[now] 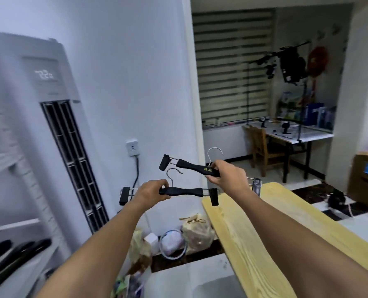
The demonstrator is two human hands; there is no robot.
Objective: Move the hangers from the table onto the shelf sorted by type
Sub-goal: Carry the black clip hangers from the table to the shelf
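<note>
Hanger [183, 191] gripped in left hand [152, 190], centre frame, second hanger [191, 165] gripped in right hand [229, 176], two counted.

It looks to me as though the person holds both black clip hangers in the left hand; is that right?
Not quite: the head view shows one in each hand. The left hand grips the lower hanger; the right hand grips the upper hanger.
</note>
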